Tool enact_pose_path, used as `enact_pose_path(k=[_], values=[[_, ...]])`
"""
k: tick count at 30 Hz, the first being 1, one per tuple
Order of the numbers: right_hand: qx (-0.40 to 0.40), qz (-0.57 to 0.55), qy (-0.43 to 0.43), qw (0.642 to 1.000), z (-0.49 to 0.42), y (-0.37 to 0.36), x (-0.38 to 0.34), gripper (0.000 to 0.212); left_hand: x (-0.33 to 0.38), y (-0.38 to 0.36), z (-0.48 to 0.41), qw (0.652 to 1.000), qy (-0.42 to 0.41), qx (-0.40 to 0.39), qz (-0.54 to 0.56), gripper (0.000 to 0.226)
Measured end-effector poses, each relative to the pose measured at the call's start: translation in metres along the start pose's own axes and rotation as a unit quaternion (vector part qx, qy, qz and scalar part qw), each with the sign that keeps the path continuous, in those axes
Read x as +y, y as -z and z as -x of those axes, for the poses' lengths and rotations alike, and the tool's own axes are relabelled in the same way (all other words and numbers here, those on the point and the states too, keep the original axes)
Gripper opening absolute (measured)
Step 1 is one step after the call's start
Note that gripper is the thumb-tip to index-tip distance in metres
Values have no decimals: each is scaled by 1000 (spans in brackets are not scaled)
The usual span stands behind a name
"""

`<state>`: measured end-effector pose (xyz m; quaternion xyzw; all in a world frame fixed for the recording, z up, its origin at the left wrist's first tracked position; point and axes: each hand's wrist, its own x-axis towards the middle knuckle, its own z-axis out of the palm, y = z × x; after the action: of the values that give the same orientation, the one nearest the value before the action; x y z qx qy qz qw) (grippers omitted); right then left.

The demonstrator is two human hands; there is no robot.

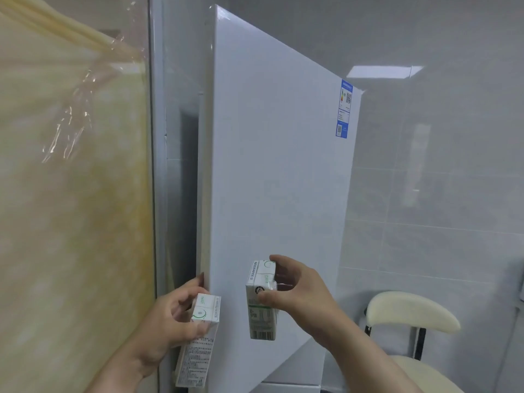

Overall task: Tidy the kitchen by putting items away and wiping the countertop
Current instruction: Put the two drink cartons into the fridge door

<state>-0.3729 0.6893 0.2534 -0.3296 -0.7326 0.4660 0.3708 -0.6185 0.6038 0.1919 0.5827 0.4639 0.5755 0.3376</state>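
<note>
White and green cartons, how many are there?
2. One white-and-green paper carton is in the left hand at the white fridge door's edge; the other in the right hand, before that door. More may be hidden.

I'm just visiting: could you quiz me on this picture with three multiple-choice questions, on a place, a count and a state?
1. Where is the blue label? A. upper right of the fridge door B. on the wall C. on the chair
2. How many cartons are held? A. one B. two C. three
3. The fridge door is: A. shut flat B. taken off C. ajar
Answers: 1 A, it sits near the door's top right corner. 2 B, the left hand grips the left carton, the right hand the right carton. 3 C, a dark gap shows along its left edge.
</note>
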Motion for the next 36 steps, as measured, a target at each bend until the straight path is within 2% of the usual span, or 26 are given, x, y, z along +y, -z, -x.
enact_pose_path(k=[10,21,23,26,29,33,36], values=[[44,-8,3,999,75,34,-16,83,37,-63,42,1000,-2,-8,-17,87],[31,-9,-3,999,135,75,-23,42,56,-95,51,999,16,-41,-6,89],[35,-5,-7,999,142,78,-20,42,56,-103,48,998,24,-51,-4,87],[56,25,-13,998,152,78,-19,56,60,-115,44,997,28,-70,7,78],[83,70,18,994,159,76,-24,54,66,-120,40,997,21,-76,17,69],[96,63,36,993,163,74,-26,49,73,-120,35,996,17,-78,29,84],[131,43,31,990,164,73,-25,51,79,-123,33,996,10,-82,23,86]])
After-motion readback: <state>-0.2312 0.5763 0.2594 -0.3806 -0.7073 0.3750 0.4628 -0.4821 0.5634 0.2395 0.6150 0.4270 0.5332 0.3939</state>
